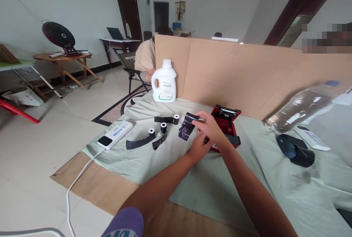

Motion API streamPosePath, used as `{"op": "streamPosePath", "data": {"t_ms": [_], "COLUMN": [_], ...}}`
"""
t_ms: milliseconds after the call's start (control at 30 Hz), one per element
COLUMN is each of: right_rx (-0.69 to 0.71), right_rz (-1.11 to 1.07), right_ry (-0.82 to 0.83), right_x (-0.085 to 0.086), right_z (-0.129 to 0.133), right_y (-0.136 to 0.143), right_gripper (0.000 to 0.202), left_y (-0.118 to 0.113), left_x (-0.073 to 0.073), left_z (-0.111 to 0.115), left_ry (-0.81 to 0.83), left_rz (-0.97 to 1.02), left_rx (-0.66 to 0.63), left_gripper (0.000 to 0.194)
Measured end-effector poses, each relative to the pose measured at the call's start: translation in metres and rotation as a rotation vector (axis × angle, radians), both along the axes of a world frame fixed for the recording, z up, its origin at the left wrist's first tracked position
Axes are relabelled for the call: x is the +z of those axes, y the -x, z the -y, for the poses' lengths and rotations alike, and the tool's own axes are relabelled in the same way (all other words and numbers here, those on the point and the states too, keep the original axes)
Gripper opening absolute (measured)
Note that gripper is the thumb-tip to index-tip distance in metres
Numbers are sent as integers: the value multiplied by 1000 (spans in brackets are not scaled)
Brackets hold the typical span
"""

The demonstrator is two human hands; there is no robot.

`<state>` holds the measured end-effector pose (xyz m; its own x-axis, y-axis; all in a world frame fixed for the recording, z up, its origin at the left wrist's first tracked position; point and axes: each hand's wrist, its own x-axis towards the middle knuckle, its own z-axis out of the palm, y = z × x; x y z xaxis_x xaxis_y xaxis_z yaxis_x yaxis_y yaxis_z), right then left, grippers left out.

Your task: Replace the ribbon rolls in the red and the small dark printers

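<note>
My right hand [209, 126] pinches a black paper roll [191, 117] between thumb and fingers. A crinkled dark strip hangs from that roll toward the cloth. Just below, my left hand [200, 148] closes on the near left edge of a small red printer [233, 130], its fingertips partly hidden. The printer's lid stands raised at the back, showing a red compartment. Left of my hands, three similar rolls with white ends lie on the cloth: one at the back [176, 119], one in the middle [163, 127] and one nearest the left [151, 132], each with a dark strip pulled out.
A white detergent jug [165, 83] stands before a cardboard screen [214, 68]. At left lies a white power strip [115, 135] with a cable. A large plastic bottle [302, 106] and a dark device [295, 150] are at right. Another person [145, 56] sits behind the screen.
</note>
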<state>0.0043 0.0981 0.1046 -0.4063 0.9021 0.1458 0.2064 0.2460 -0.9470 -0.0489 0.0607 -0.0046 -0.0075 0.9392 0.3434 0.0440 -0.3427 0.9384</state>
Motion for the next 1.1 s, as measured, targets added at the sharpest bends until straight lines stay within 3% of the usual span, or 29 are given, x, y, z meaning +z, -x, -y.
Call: {"op": "streamPosePath", "data": {"t_ms": [100,233,333,467,600,733,833,967,1100], "right_rx": [-22,-113,-207,-201,-200,-100,-89,-117,-148], "right_rz": [-70,-49,25,59,60,10,-19,49,199], "right_ry": [-24,-113,-156,-159,-1,248,322,281,39], "right_x": [7,10,12,14,16,13,10,8,2], "right_z": [1,-9,-17,-25,-28,-29,-30,-31,-34], "right_y": [-39,-84,-110,-136,-148,-150,-148,-148,-148], "right_gripper": [31,34,36,31,30,23,16,21,23], "left_y": [-2,-4,-4,-3,-2,-1,0,-1,-1], "left_x": [-2,-6,-5,-2,-2,-3,-4,-3,-2], "left_z": [1,-1,-1,1,2,1,2,3,3], "left_ry": [-63,1,-10,-14,12,17,12,13,13], "left_rz": [28,75,93,78,14,-28,-28,-29,-29], "left_rx": [14,0,-47,-43,-23,-9,-18,-15,-12], "left_gripper": [36,34,38,40,40,40,41,41,42]}}
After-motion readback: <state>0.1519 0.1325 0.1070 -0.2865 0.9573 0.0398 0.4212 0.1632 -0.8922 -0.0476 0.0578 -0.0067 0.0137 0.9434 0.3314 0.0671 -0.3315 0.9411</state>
